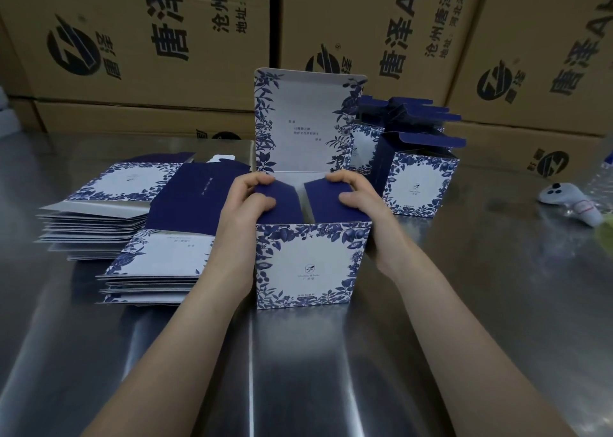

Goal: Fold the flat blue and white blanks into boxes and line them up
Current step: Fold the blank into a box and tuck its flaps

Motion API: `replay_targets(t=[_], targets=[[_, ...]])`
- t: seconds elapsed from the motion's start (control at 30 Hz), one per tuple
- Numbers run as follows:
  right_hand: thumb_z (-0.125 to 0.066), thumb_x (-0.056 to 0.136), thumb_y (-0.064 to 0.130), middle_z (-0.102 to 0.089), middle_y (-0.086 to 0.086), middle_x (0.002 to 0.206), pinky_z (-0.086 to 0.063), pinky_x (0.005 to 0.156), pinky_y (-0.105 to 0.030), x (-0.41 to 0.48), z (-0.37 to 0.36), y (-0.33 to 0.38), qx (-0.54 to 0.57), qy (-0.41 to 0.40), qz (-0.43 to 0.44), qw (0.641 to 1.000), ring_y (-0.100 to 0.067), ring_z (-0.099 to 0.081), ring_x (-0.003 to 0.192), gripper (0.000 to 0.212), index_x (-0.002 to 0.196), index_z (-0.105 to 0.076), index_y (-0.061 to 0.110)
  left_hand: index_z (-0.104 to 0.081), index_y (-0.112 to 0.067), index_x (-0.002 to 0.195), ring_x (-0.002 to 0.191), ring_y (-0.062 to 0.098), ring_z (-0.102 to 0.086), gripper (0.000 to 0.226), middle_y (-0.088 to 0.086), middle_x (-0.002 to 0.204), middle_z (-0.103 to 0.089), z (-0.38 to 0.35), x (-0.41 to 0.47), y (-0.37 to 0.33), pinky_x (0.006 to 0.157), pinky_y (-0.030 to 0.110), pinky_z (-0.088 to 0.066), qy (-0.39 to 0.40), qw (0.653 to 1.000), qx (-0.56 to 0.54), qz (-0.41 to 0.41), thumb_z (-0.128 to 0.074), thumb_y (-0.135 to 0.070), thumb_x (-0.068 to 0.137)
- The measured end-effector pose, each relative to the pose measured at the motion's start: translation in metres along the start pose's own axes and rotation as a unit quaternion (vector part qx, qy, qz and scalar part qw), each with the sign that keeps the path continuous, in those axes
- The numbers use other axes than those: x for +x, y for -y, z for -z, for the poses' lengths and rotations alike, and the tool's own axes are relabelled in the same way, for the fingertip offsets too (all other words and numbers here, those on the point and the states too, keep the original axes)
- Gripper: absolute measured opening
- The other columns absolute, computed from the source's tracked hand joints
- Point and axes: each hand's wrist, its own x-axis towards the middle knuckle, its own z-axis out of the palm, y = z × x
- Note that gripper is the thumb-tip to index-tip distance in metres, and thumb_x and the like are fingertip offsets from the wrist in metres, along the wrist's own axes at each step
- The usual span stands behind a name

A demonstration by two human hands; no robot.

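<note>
A blue and white box (306, 264) stands upright on the steel table in front of me, its tall lid flap (305, 121) raised at the back. My left hand (250, 201) grips the box's left side and bends the dark blue left flap (282, 204) inward with thumb and fingers. On the other side, my right hand (360, 197) holds the right wall and bends the right flap (326, 202) inward. Two stacks of flat blanks (109, 211) lie to the left. Folded boxes (418, 177) with open tops stand in a row behind on the right.
Large brown cartons (159, 48) form a wall along the back of the steel table (331, 370). A white controller (570, 201) lies at the right edge, next to some clear plastic.
</note>
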Motion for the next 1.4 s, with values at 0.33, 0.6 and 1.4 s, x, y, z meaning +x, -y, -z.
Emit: replay_targets(t=[0.33,0.6,1.4], targets=[[-0.048,0.062,0.014,-0.054,0.009,0.085,-0.030,0.077,-0.041,0.004,-0.005,-0.002,-0.050,-0.071,0.017,0.996,-0.025,-0.045,0.088,0.025,0.072,-0.058,0.035,-0.055,-0.037,0.072,0.088,0.024,-0.044,0.022,0.005,0.094,-0.047,-0.003,-0.005,-0.007,0.077,0.044,-0.032,-0.010,1.000,0.018,0.015,-0.046,-0.019,0.064],[-0.054,0.078,0.030,-0.069,0.014,0.104,-0.051,0.082,-0.032,-0.007,-0.005,-0.001,0.015,-0.022,0.020,0.999,-0.015,-0.065,0.091,0.033,0.107,-0.069,0.038,-0.069,-0.036,0.098,0.101,0.019,-0.067,0.023,-0.002,0.113,-0.067,-0.005,-0.003,-0.001,0.085,0.040,-0.054,-0.021,0.999,-0.030,0.010,-0.048,-0.024,0.098],[-0.057,0.082,0.021,-0.061,0.004,0.127,-0.035,0.111,-0.051,-0.015,-0.014,0.009,0.035,-0.113,0.093,0.989,-0.020,-0.052,0.127,0.043,0.123,-0.053,0.035,-0.041,-0.042,0.142,0.113,-0.011,-0.053,0.059,-0.024,0.124,-0.055,0.001,0.002,-0.002,0.082,0.018,-0.056,-0.030,0.996,-0.061,-0.065,-0.050,-0.002,0.099]])
